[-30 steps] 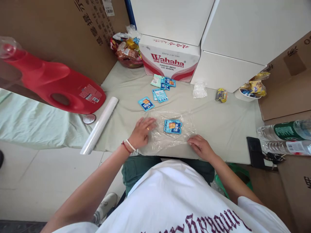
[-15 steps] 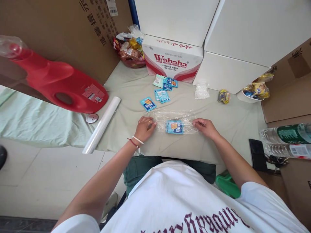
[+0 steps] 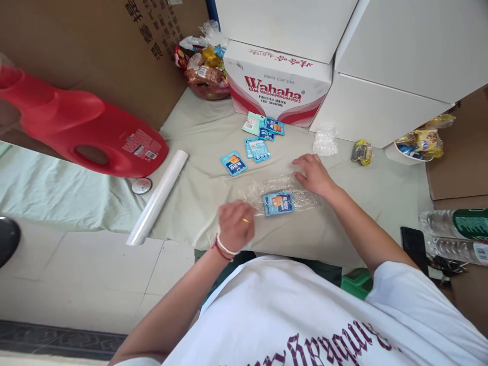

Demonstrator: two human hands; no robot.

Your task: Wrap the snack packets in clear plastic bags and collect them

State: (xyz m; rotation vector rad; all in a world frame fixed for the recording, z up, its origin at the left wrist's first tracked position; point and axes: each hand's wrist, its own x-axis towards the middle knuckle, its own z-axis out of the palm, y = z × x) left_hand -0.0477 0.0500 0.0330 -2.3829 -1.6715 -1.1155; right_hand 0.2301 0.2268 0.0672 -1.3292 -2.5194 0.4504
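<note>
A blue snack packet (image 3: 278,203) lies on the pale green cloth (image 3: 198,203), wrapped in a sheet of clear cling film (image 3: 301,195). My left hand (image 3: 235,226) sits at the film's near left end, slightly blurred, with its fingers curled on the film. My right hand (image 3: 314,175) rests on the film's far right edge with its fingers stretched out and pointing left. Several more blue packets (image 3: 257,149) lie farther back on the cloth.
A roll of film (image 3: 158,195) and a red jug (image 3: 84,127) lie to the left. At the back are a Wahaha box (image 3: 278,86), white boxes, a snack bag (image 3: 204,71), crumpled plastic (image 3: 325,144) and a yellow packet (image 3: 361,151). Bottles (image 3: 457,223) and a black phone (image 3: 414,244) lie on the right.
Both hands had been pinching the film's two ends. My left hand has since pulled back toward me, and my right hand has moved to the film's far side. The packet has tilted slightly.
</note>
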